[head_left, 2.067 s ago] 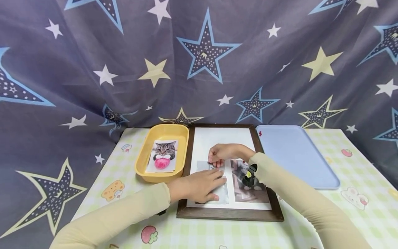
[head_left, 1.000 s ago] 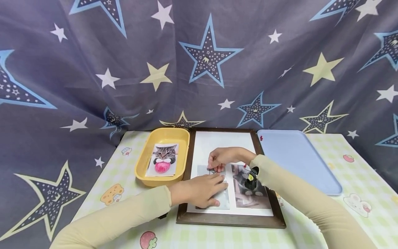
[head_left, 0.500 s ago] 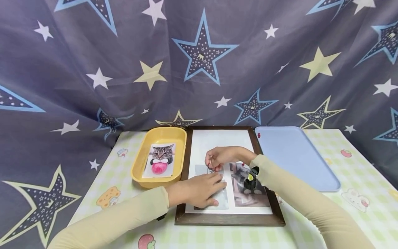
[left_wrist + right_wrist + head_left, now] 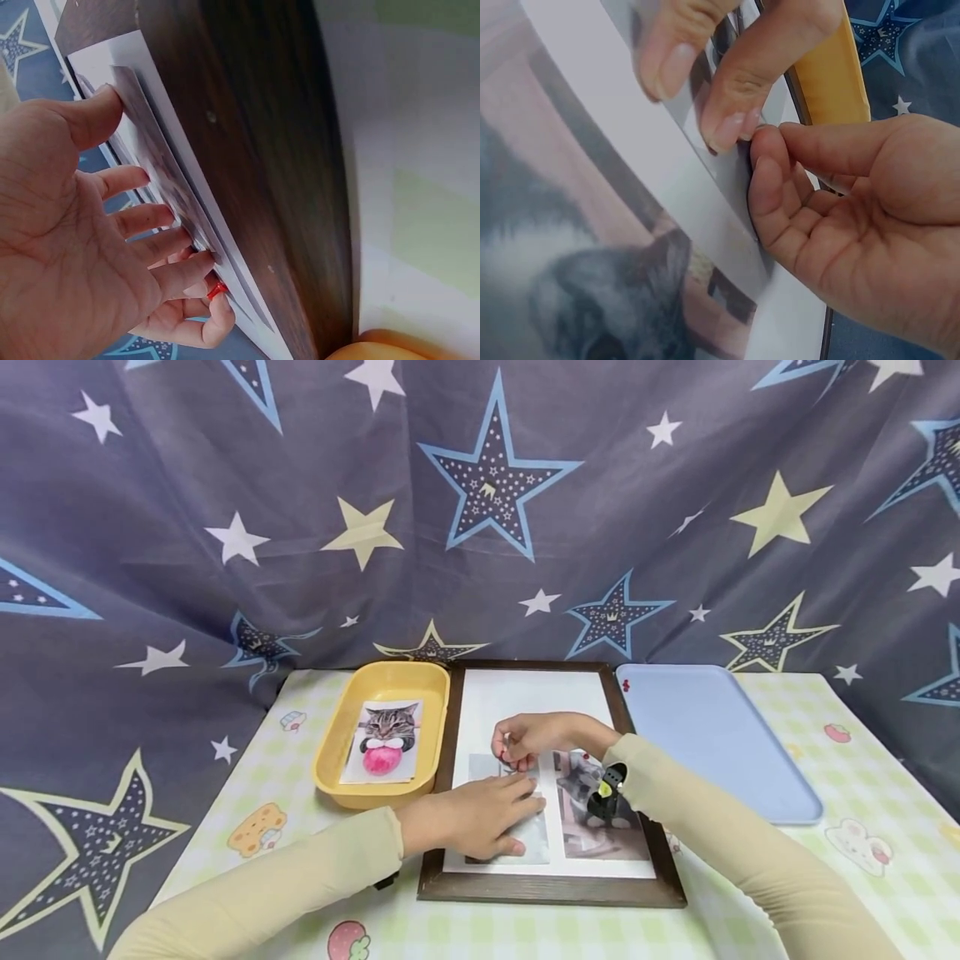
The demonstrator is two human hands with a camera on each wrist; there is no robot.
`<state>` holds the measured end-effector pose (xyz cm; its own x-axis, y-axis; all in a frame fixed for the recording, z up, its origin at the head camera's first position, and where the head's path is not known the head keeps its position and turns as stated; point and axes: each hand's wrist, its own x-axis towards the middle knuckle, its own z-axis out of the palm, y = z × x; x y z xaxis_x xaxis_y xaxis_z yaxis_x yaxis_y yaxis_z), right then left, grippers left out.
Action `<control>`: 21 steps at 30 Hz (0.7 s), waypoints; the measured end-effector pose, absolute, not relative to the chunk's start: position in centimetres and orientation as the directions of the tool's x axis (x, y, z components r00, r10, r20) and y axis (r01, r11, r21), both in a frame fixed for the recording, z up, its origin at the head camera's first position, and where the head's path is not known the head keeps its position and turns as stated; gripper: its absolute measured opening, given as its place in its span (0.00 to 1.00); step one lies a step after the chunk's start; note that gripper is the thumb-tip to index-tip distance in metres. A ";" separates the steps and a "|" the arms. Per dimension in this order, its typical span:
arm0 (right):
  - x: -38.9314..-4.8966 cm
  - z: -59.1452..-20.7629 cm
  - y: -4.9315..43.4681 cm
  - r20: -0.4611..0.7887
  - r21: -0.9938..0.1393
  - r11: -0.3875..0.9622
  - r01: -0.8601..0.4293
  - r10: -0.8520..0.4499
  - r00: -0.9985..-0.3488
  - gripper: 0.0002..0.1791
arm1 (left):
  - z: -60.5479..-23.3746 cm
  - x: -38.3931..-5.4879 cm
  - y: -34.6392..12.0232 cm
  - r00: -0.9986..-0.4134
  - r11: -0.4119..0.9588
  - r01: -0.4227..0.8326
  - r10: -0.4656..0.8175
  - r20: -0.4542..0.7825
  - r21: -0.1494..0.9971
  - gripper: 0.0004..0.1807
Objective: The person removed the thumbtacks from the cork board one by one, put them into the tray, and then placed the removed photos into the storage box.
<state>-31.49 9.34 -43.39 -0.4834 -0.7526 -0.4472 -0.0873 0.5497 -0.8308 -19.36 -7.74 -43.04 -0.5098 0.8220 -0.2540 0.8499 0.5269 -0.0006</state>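
My left hand (image 4: 483, 818) rests with straight, spread fingers on a greyish photo (image 4: 534, 843) that lies on the white board of a dark wooden frame (image 4: 551, 887). At the photo's top edge my right hand (image 4: 543, 737) pinches a red push pin (image 4: 216, 289) between thumb and index finger. Its tip is hidden by the fingers. In the right wrist view the left fingertips (image 4: 727, 131) press the photo right beside the pinching right hand (image 4: 832, 191). A second cat photo (image 4: 600, 835) lies to the right on the board, with a red pin (image 4: 586, 757) at its top.
Left of the frame stands a yellow tray (image 4: 330, 768) holding a cat photo (image 4: 386, 739) with a pink ball. To the right lies a pale blue tray (image 4: 712, 735) with small red pins (image 4: 626, 685) in its corner. A star-patterned curtain (image 4: 480, 593) hangs behind the table.
The head view has shifted slightly. Both hands stay at the same places on the photo, the right fingers moving only a little around the push pin.
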 end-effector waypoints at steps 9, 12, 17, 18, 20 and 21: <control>-31.0 -42.9 9.3 -0.444 -0.811 0.574 -0.114 -0.730 -0.519 0.03 | -43.2 -19.4 -7.6 -0.517 0.537 0.843 0.812 -0.270 0.001 0.37; -30.9 -42.8 9.2 -0.450 -0.805 0.582 -0.115 -0.725 -0.521 0.03 | -43.2 -19.4 -7.6 -0.521 0.546 0.838 0.808 -0.275 0.015 0.37; -31.1 -42.9 9.3 -0.451 -0.806 0.583 -0.104 -0.718 -0.531 0.04 | -43.2 -19.5 -7.5 -0.525 0.550 0.835 0.807 -0.272 0.020 0.37; -31.1 -43.0 9.3 -0.448 -0.807 0.581 -0.105 -0.718 -0.533 0.04 | -43.3 -19.5 -7.5 -0.525 0.550 0.835 0.807 -0.272 0.022 0.37; -31.1 -43.1 9.4 -0.442 -0.812 0.575 -0.101 -0.719 -0.537 0.04 | -43.3 -19.5 -7.5 -0.525 0.551 0.834 0.806 -0.273 0.023 0.37; -31.1 -43.2 9.4 -0.440 -0.814 0.573 -0.101 -0.719 -0.539 0.04 | -43.3 -19.5 -7.5 -0.524 0.551 0.834 0.807 -0.273 0.026 0.37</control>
